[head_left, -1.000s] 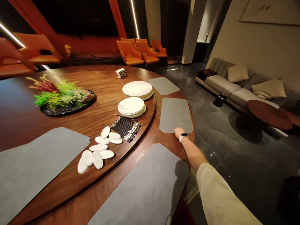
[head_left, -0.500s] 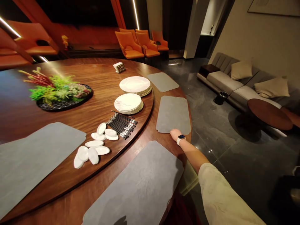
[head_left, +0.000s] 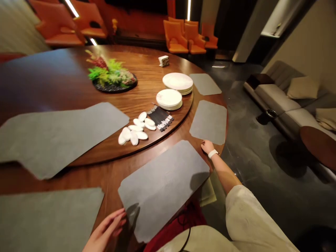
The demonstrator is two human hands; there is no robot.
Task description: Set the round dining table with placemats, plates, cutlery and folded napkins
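Observation:
My left hand [head_left: 106,229] has entered at the bottom, fingers stretched out. Its fingertips lie by the lower left edge of a grey placemat [head_left: 168,182]; whether they touch it I cannot tell. Farther right, my right hand [head_left: 208,146], below a white-banded watch [head_left: 213,153], is closed at the near edge of a second grey placemat [head_left: 210,120]. Its curled fingers hide whatever may be between them. On the raised turntable [head_left: 110,152] sit small white oval dishes [head_left: 134,136], a row of black chopsticks [head_left: 160,117] and stacked white plates [head_left: 169,98].
Another plate stack [head_left: 177,81], a planted centrepiece [head_left: 112,78] and a small holder [head_left: 164,61] stand farther back. Overlapping grey mats [head_left: 57,136] straddle the turntable edge, with another mat [head_left: 47,220] at lower left. Orange chairs [head_left: 175,35] and a grey sofa [head_left: 278,101] stand beyond.
The view has swung left and down. My left hand has come into view beside the near placemat. My right hand has drawn back slightly from over the second mat to its near edge.

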